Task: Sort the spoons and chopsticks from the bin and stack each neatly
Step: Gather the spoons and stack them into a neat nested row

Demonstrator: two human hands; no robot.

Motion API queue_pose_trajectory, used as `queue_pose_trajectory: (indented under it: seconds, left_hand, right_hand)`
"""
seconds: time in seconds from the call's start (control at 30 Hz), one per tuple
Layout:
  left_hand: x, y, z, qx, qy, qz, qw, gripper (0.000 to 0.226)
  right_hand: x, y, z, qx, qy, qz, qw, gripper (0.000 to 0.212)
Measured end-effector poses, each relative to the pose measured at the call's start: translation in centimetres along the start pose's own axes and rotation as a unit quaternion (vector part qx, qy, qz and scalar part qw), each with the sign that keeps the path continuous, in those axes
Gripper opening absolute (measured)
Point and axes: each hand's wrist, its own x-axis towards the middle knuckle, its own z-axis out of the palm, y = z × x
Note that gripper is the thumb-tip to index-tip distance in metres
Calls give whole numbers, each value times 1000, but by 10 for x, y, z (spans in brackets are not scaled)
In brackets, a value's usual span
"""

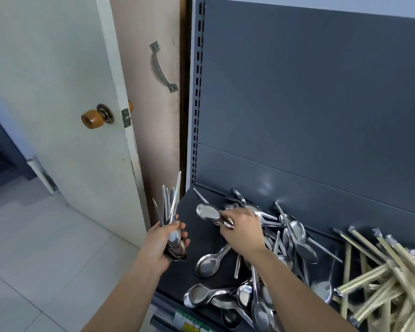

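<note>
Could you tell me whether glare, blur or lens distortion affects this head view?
In the head view, wide-angle distortion bows the door edge and shelf upright; soft glare patches sit on the shelf back panel; the spoon in the right hand looks slightly motion-blurred; the stacked spoons in the left hand and the wrapped chopsticks are fairly sharp.

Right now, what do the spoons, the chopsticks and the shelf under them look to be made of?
Spoons: polished metal, likely stainless steel, showing mirror-like reflections. Chopsticks: pale yellowish sticks, probably bamboo or wood, in clear glossy wrappers crimped at the ends. Shelf: dark grey matte sheet, seemingly painted metal, with a slotted upright beside it.
</note>
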Motion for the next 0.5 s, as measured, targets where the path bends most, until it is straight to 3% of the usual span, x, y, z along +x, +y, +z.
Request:
queue_pose_trajectory:
  seconds: [0.1,0.33,0.5]
  left_hand:
    - [4,-2,3,6,7,-14,1000,13]
    - [16,-8,17,38,4,-28,999,11]
    - [19,-12,25,54,-7,-48,997,6]
  right_hand:
    - [3,0,-6,74,9,23,997,2]
    - [18,2,-15,272,29,150,950,2]
    - [30,0,-30,361,70,163,915,12]
